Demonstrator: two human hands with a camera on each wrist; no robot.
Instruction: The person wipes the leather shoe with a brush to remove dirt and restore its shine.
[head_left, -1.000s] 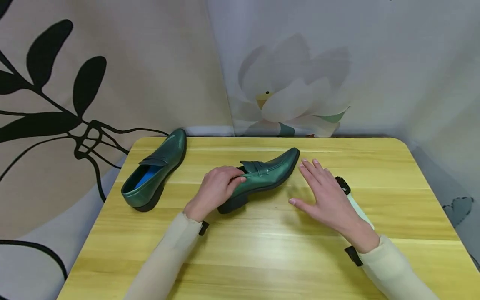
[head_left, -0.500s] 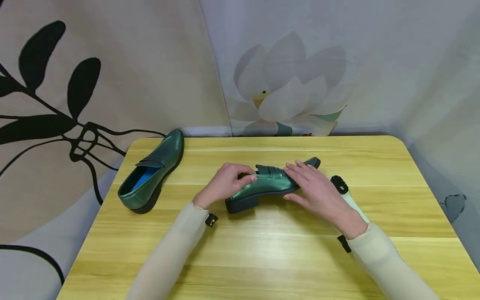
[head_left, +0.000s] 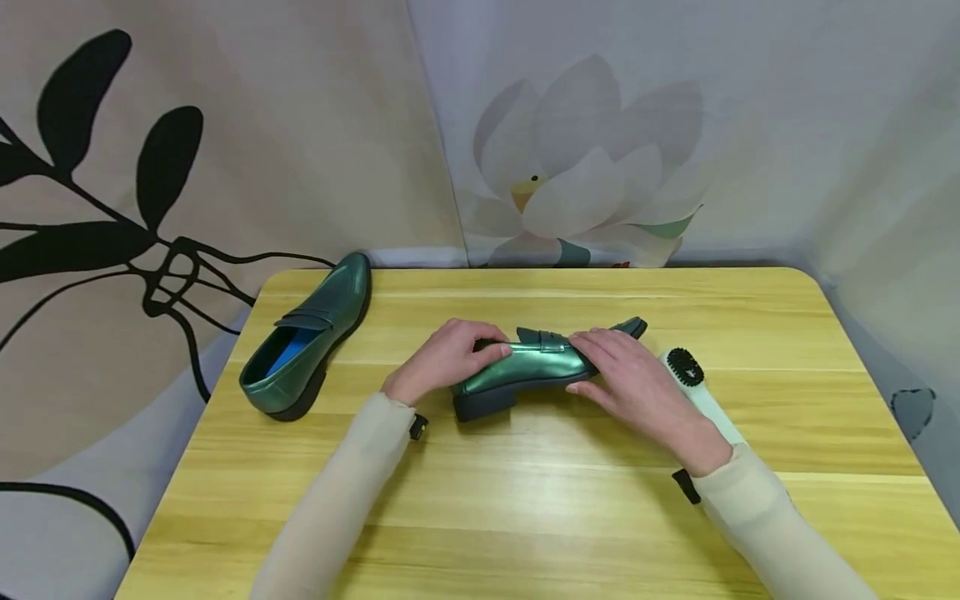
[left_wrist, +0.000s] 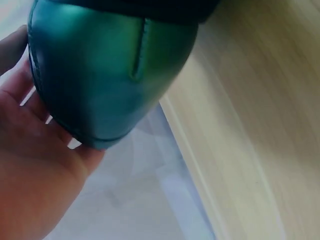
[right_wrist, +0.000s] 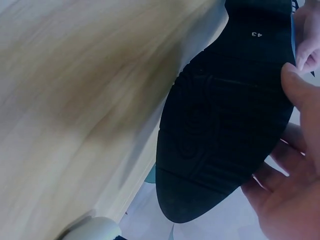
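Note:
A shiny green loafer (head_left: 525, 367) with a dark sole is in both hands near the middle of the table, toe pointing right. My left hand (head_left: 453, 354) grips its heel end, with fingers in the opening and thumb on the near side. In the left wrist view, the green heel back (left_wrist: 100, 85) hangs beside the fingers. My right hand (head_left: 633, 392) holds the front part, fingers over the upper and thumb low on the near side. The right wrist view shows the black sole (right_wrist: 225, 115), marked 43, with the thumb at its edge. Part of the toe is hidden.
A second green loafer (head_left: 322, 333) with a blue insole stands at the table's left back. A pale brush (head_left: 708, 404) with black bristles lies beside my right hand, its handle partly behind the forearm. The wooden table (head_left: 525, 517) ends at a patterned curtain (head_left: 337, 125).
My right hand has moved left onto the loafer's front and now holds it. The loafer and left hand have shifted slightly right. Little moves in the last half second.

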